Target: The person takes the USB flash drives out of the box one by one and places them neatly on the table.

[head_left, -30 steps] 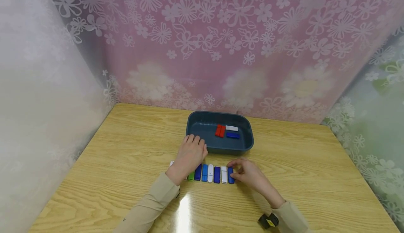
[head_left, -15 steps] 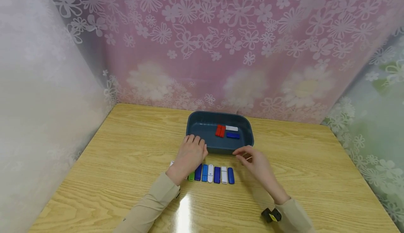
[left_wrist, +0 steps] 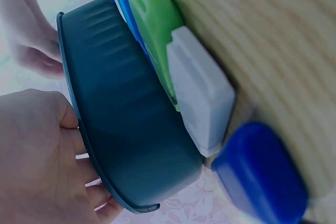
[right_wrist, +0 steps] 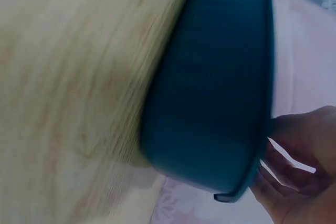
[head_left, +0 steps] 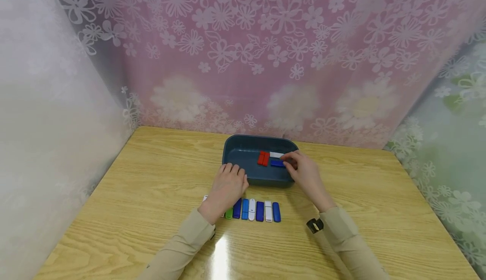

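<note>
My left hand (head_left: 227,184) rests on the near left of a dark teal plastic bin (head_left: 243,181); the left wrist view shows its fingers curled over the rim. My right hand (head_left: 306,176) reaches over the bin's right side, thumb and index fingertips apart at the right end of a blue USB stick (head_left: 276,163). Whether they touch it I cannot tell; the right wrist view hides the fingertips behind the wall. Beside it in the bin lie a white USB stick (head_left: 275,155) and two red pieces (head_left: 263,158).
In front of the bin several USB sticks stand side by side, among them a green one (head_left: 229,213), a white one (head_left: 268,211) and a blue one (head_left: 276,212) at the right end. They lie on a wooden table (head_left: 163,157). A flowered curtain (head_left: 235,60) hangs behind.
My right hand has left the blue USB stick at the row's right end and moved forward, over the rim and into the bin. The left hand has stayed on the bin.
</note>
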Tool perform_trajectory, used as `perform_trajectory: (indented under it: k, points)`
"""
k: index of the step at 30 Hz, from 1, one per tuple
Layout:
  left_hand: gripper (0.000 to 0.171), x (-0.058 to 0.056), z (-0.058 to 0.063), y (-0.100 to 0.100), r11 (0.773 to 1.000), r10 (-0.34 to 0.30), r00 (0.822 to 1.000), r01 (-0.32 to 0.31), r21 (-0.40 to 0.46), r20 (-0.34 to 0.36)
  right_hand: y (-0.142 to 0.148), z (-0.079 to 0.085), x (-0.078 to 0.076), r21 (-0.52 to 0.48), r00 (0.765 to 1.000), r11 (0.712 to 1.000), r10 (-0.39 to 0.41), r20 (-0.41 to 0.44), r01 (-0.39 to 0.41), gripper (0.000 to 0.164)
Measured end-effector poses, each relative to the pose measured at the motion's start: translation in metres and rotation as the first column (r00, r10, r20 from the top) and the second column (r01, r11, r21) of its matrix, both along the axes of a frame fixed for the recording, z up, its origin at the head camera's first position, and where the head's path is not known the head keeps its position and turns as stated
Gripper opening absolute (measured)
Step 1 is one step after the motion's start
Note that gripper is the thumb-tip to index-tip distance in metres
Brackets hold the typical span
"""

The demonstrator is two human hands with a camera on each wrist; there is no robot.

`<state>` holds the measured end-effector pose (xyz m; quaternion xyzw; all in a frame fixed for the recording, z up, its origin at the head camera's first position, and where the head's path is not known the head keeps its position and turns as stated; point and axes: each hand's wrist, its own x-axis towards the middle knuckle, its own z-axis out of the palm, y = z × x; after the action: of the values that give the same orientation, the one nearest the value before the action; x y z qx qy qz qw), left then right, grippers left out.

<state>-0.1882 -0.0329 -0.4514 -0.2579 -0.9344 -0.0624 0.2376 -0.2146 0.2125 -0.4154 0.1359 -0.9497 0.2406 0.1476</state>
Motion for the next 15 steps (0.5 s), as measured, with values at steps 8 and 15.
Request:
perform_trajectory:
  k: [8, 15]
  points:
    - [0.020, 0.000, 0.000, -0.001, 1.000, -0.004, 1.000, 0.004, 0.004, -0.001, -0.008, -0.014, -0.033, 0.203, 0.995, 0.978, 0.020, 0.101, -0.040, 0.022]
    - [0.021, -0.001, -0.001, -0.001, 1.000, 0.001, 1.000, -0.001, 0.000, 0.004, -0.014, -0.018, -0.046, 0.292, 0.988, 0.954, 0.018, 0.154, -0.063, 0.024]
